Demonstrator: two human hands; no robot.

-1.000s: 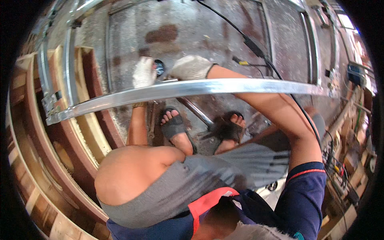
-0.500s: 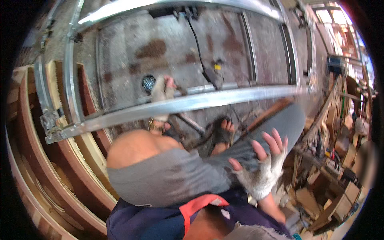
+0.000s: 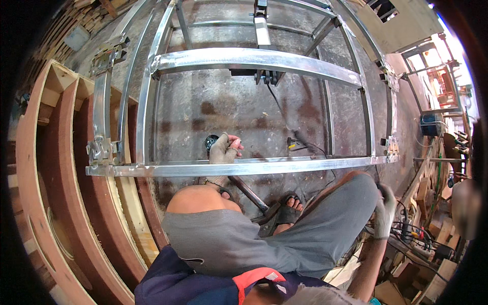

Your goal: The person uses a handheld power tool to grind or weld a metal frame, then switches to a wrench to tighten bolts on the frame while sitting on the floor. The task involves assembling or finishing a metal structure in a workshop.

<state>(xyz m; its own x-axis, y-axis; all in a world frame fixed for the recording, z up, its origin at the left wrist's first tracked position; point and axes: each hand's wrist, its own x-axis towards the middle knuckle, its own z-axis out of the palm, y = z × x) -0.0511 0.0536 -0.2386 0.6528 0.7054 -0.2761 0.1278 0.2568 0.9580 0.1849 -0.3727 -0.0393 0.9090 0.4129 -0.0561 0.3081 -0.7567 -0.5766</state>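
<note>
My left hand (image 3: 223, 148), in a pale fingerless work glove, is on the far side of a shiny square metal bar (image 3: 244, 169). Its fingers are curled together, and whatever they hold, if anything, is hidden. Right beside it is a dark round slotted object (image 3: 210, 143); whether the hand touches it cannot be told. My right hand (image 3: 385, 213), gloved too, is lowered at the outer side of my right knee (image 3: 356, 188). Its fingers blend into something dark there, so their grip does not show. The bar belongs to a welded metal frame (image 3: 259, 60) standing before me.
Curved wooden panels (image 3: 56, 198) stand close on my left. Wood offcuts (image 3: 401, 284) and tangled cables (image 3: 406, 229) crowd the right. A dark cable (image 3: 277, 104) hangs inside the frame, near a small yellow-and-black item (image 3: 292, 145). A metal tube (image 3: 248, 194) lies by my feet.
My right hand has gone from open above my thigh down to the outside of my right knee. My left hand stays beyond the bar. The view has shifted to show more of the frame.
</note>
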